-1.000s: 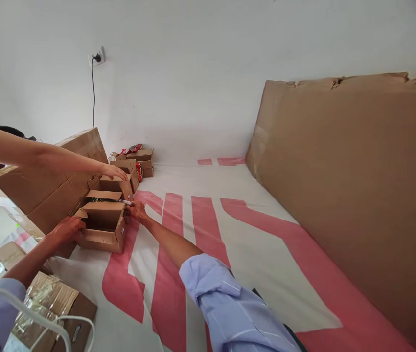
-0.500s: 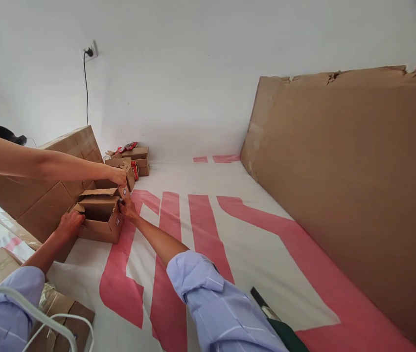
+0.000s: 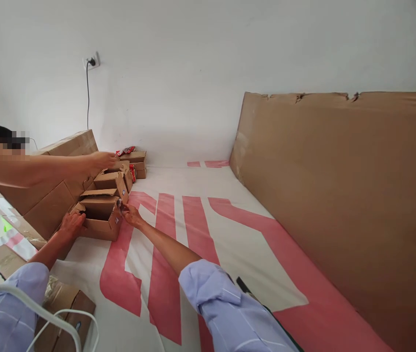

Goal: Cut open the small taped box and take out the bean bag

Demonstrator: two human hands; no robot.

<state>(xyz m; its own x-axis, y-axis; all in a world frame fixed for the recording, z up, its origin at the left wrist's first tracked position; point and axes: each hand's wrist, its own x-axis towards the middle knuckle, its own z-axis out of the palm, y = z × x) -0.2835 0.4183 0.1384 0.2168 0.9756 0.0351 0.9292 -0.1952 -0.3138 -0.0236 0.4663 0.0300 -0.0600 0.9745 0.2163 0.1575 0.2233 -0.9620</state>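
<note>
Nearest, a taped cardboard box (image 3: 66, 305) is seen at the lower left edge beside a lilac sleeve. Further out, an open cardboard box (image 3: 101, 217) rests on the white-and-pink tabletop (image 3: 178, 220). It is steadied from both sides, presumably so it cannot slide: the left hand (image 3: 70, 224) is pressed against its left wall, fingers curled together on the card, while the right hand (image 3: 131, 213) is stretched out at the box's right corner, fingers pinched on a small object — too small to identify. Beyond, a co-worker's hand (image 3: 102, 159) hovers above a second open box (image 3: 110, 180). More boxes (image 3: 136, 161) lie by the wall.
</note>
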